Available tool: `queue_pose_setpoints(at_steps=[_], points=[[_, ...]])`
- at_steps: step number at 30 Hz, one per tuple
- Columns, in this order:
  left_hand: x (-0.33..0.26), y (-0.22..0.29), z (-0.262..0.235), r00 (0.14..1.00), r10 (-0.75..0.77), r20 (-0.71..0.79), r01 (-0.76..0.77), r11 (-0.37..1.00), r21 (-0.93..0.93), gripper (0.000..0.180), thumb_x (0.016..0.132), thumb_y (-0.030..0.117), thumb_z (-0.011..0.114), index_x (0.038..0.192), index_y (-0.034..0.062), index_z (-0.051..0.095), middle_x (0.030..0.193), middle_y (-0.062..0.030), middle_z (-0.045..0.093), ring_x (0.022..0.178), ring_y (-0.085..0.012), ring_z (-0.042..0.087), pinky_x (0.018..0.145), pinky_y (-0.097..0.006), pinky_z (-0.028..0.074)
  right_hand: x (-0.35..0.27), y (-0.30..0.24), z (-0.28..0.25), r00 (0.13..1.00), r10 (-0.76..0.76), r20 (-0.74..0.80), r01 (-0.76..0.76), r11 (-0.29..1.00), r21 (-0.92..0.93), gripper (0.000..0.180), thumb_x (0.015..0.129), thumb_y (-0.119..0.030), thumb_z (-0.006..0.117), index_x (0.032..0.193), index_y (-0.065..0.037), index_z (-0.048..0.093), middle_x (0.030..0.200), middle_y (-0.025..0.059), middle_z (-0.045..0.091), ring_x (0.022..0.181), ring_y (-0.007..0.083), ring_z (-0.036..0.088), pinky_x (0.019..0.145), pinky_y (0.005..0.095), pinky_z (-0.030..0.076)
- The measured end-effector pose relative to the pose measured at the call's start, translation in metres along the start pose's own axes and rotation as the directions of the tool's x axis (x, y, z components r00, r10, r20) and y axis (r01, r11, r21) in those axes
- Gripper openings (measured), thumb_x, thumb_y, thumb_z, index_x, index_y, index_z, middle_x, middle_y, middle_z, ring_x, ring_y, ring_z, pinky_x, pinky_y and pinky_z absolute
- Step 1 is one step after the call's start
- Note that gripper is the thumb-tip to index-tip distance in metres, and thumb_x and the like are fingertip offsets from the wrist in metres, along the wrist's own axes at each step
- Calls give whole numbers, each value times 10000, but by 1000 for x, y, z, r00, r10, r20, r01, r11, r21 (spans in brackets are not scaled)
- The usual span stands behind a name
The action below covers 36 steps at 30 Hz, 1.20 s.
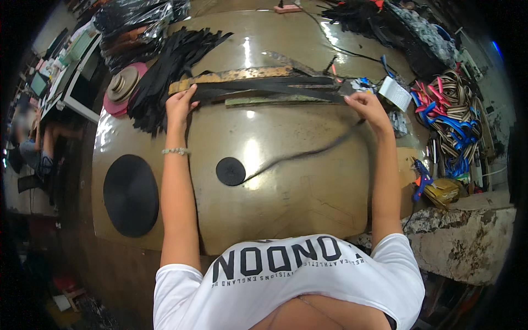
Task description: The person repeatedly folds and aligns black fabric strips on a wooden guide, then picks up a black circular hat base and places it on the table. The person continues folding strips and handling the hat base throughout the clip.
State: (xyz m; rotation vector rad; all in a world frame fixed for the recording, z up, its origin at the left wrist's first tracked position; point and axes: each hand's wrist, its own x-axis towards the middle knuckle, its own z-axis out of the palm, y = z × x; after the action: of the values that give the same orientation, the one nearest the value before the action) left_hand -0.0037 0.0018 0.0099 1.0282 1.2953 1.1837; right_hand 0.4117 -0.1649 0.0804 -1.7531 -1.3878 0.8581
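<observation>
A black webbing strap (264, 88) stretches across the far part of the table between my two hands. My left hand (180, 107) is closed on its left part, fingers and thumb pinched together. At the right, my right hand (369, 110) pinches the strap near a dark block. From there a blurred length of webbing runs down to a small coiled roll of black webbing (230, 171) lying flat between my forearms. Behind the strap lies a worn yellowish bar (231, 75); a greenish bar (275, 101) lies just in front of it.
Cut black strips (165, 77) are heaped left of my left hand, near round discs (121, 88). A large black roll (131, 196) lies at front left. Right are a paper (395, 93), coloured straps (448, 121) and a blue glue gun (422, 179). Another person (41, 143) sits far left.
</observation>
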Motion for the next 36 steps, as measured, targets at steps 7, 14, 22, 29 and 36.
queue_pose_setpoints(at_steps=[7,14,22,29,36], points=[[-1,1,-1,1000,-4,-3,4,999,47,275,772,235,683,849,-25,634,764,-20,604,610,-52,529,543,-180,470,35,21,-55,979,-26,-203,41,996,74,307,758,-314,683,806,-15,633,615,-35,523,535,53,438,493,211,327],[-2,0,1,1000,15,-18,-14,999,43,259,776,231,678,813,-21,633,747,-25,608,588,-59,545,528,-186,483,88,78,-22,972,-172,-163,141,973,-184,347,745,-317,682,768,27,641,641,16,580,606,99,485,581,258,393],[-2,0,1,999,40,-4,-40,999,-4,292,782,221,667,824,-66,632,732,-44,608,560,-67,545,508,-182,488,80,47,-27,977,-145,-156,10,763,-647,323,752,-303,669,799,14,631,662,67,603,618,123,540,590,295,427],[3,-7,-14,988,-1,156,22,991,-134,216,816,157,597,882,-48,611,801,-58,604,624,-81,558,579,-185,496,46,-128,81,855,-485,183,481,874,70,284,798,-312,630,867,-37,648,691,18,599,576,77,509,520,208,410],[1,-6,-17,971,16,239,18,990,-139,203,813,147,607,893,-39,600,829,-52,611,662,-81,573,587,-185,494,123,-129,261,931,-300,209,270,950,159,230,805,-245,630,808,-15,646,625,6,583,528,50,485,456,196,364]])
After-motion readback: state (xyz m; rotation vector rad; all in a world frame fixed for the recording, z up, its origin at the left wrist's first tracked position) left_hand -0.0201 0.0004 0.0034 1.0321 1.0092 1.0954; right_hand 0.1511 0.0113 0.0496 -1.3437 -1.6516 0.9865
